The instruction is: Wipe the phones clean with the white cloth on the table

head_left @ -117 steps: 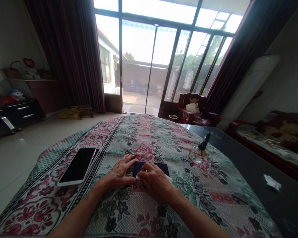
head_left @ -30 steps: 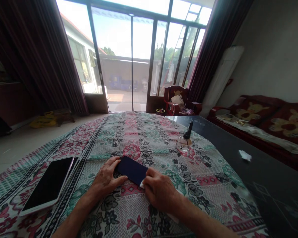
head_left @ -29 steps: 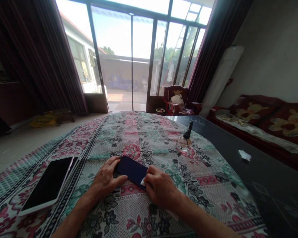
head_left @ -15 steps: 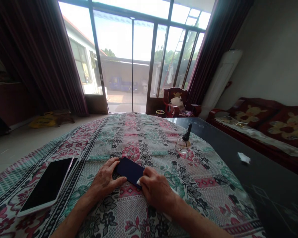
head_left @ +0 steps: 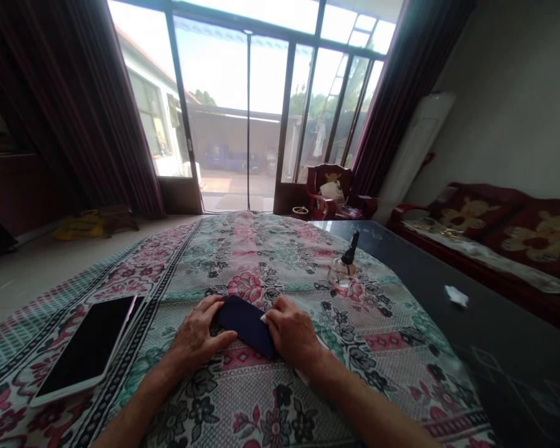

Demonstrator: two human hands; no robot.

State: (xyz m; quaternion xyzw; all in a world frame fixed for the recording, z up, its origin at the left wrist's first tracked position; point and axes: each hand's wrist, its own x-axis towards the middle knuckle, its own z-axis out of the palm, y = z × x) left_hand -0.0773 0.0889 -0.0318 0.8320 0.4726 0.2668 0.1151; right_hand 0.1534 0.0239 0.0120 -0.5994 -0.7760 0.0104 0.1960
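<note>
- Phone [head_left: 246, 326], one, dark blue: flat near the centre of the frame, slanting down to the right.
- Left hand [head_left: 196, 331], one: open and spread, touching the phone's left end, fingers by the upper corner, thumb by the lower edge; steadying it, seemingly, rather than clasping.
- Right hand [head_left: 295, 330], one: fingers closed in a pinch on a white tissue [head_left: 264, 318], at the phone's right end; most of the tissue is hidden.
- Step in hand, as judged: wiping the phone's upper face, near its right end. How clean it is cannot be told.
- Next move, as judged: calls for light, flat strokes out to the edge, the left hand bracing so the phone does not skid on the cloth.
- Tablecloth [head_left: 266, 389], flowered, under the phone.
- Tablet [head_left: 86, 348], white-edged, dark screen: lower left of the frame.
- Glass jar [head_left: 341, 275], black-topped: right of centre.
- Crumpled paper [head_left: 457, 296], white: right side, on the dark table [head_left: 476, 330].
</note>
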